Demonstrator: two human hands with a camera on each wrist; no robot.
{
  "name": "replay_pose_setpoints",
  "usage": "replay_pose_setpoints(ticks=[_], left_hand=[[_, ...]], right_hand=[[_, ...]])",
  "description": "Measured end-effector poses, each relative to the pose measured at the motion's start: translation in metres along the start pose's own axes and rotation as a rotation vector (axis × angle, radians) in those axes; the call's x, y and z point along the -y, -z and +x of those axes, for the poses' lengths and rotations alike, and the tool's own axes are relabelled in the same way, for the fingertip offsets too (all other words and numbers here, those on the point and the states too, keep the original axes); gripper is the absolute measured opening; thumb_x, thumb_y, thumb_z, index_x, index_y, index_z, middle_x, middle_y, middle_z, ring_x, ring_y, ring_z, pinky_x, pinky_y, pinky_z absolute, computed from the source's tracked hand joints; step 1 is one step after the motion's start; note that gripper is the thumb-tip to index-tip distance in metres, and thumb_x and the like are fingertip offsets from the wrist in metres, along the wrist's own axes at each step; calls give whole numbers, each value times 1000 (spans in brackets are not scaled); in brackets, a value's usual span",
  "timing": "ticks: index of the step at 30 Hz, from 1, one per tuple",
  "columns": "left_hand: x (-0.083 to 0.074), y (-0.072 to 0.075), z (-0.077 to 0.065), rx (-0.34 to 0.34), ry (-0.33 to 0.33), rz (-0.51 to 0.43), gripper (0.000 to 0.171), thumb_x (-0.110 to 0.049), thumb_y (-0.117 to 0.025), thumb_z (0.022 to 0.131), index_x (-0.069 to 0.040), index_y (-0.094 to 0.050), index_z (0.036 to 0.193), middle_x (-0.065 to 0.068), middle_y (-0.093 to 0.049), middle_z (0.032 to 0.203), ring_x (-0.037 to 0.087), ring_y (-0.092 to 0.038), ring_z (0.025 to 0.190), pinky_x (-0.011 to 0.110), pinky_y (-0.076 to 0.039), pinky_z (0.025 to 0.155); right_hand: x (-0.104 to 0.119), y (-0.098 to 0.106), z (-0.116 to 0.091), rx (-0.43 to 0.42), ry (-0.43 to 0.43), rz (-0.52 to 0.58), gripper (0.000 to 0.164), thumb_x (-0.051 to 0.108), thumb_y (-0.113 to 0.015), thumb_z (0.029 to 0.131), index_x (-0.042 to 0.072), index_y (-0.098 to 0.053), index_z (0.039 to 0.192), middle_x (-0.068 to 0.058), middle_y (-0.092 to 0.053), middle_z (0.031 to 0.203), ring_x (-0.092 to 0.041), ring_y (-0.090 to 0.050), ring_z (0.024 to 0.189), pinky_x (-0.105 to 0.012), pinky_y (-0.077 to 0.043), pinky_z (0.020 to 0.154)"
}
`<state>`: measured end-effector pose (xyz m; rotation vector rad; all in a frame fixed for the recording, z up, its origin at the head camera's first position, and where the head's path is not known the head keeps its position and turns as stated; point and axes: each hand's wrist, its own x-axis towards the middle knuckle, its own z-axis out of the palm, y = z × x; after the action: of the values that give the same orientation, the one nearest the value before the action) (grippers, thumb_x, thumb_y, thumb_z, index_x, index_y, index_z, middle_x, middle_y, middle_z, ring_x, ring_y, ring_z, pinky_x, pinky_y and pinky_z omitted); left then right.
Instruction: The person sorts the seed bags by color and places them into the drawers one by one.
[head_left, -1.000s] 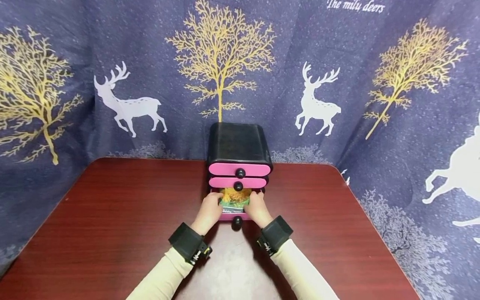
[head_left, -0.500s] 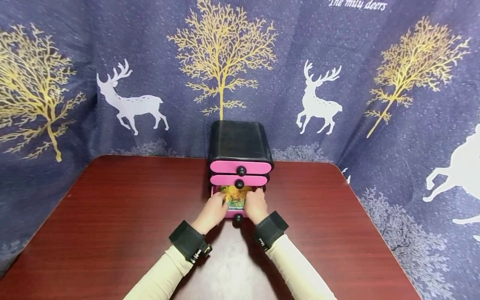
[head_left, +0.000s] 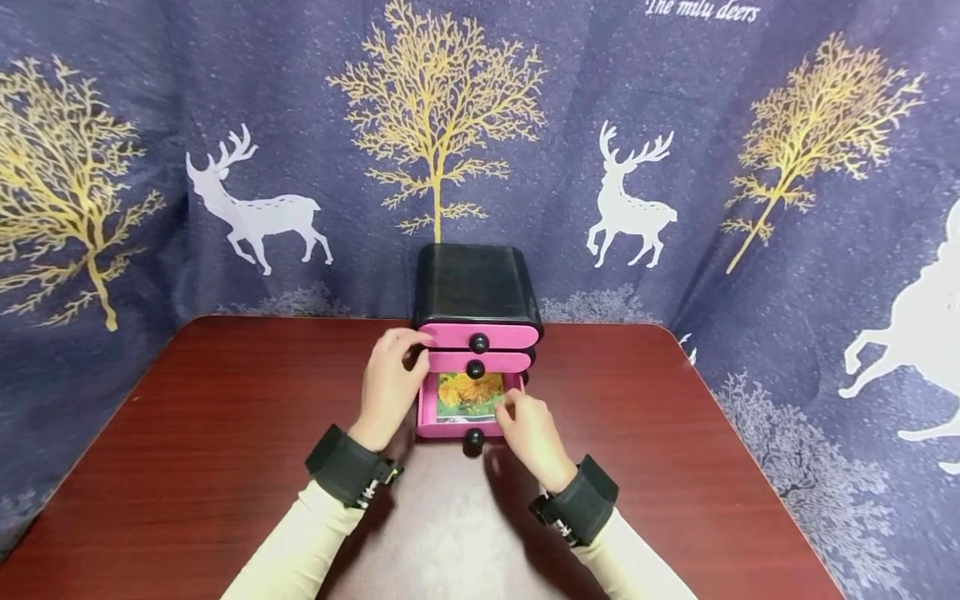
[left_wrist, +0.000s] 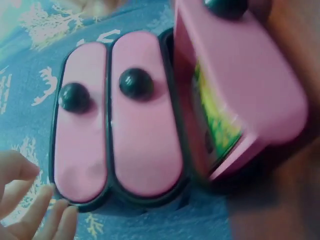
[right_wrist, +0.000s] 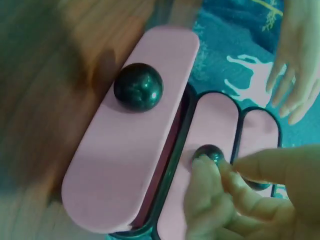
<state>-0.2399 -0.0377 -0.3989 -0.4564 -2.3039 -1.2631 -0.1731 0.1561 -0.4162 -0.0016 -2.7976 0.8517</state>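
A black mini cabinet [head_left: 476, 283] with pink drawer fronts stands at the table's back. Its bottom drawer [head_left: 446, 431] is pulled out, and a flat piece with a yellow flower picture [head_left: 471, 393] lies inside. My left hand [head_left: 390, 379] is raised beside the left ends of the upper two drawers, fingers loosely bent and holding nothing; in the left wrist view its fingertips [left_wrist: 64, 220] are near the top drawer's end. Over the drawer's right side, my right hand [head_left: 532, 432] has bent fingers with nothing seen between them. Whether it touches the drawer rim I cannot tell.
The top drawer [head_left: 442, 336] and middle drawer [head_left: 506, 362] are closed, each with a round black knob. A reddish-brown table [head_left: 262, 417] carries the cabinet. Behind hangs a dark blue cloth [head_left: 510, 200] with deer and trees.
Both hands have come out of the bottom drawer. The left has risen up and left beside the upper drawers; the right has drawn back to the right. The flower picture is now more visible.
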Motion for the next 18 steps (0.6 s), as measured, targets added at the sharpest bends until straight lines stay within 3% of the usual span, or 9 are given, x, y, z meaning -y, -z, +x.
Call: replay_pose_setpoints(ticks=[4, 8, 12, 18], left_hand=[[-1, 1, 17, -12, -64, 46, 28, -11, -65, 84, -11, -65, 112, 9, -56, 120, 28, -49, 114, 43, -44, 94], [0, -7, 27, 85, -91, 105, 39, -14, -65, 86, -13, -59, 125, 7, -49, 137, 27, -40, 129, 45, -41, 103], [1, -14, 31, 145, -93, 159, 42, -14, -63, 88, -15, -56, 130, 5, -46, 142, 26, -36, 135, 44, -40, 104], [2, -15, 33, 103, -110, 203, 39, -10, -63, 88, -17, -60, 126, 2, -51, 138, 24, -39, 134, 44, -44, 100]], right_hand=[[-1, 1, -12, 123, 8, -61, 33, 19, -61, 89, 10, -51, 58, 6, -37, 51, -9, -38, 47, -22, -31, 45], [-1, -9, -20, 201, 16, -130, 44, 28, -66, 86, 11, -51, 49, 8, -35, 46, -9, -36, 42, -22, -28, 41], [-1, -24, -23, 200, 15, -139, 42, 32, -67, 84, 12, -51, 51, 7, -36, 48, -10, -37, 44, -25, -30, 42], [1, -42, -20, 120, 19, -186, 43, 38, -68, 83, 14, -49, 52, 1, -46, 50, -17, -49, 45, -30, -35, 42]])
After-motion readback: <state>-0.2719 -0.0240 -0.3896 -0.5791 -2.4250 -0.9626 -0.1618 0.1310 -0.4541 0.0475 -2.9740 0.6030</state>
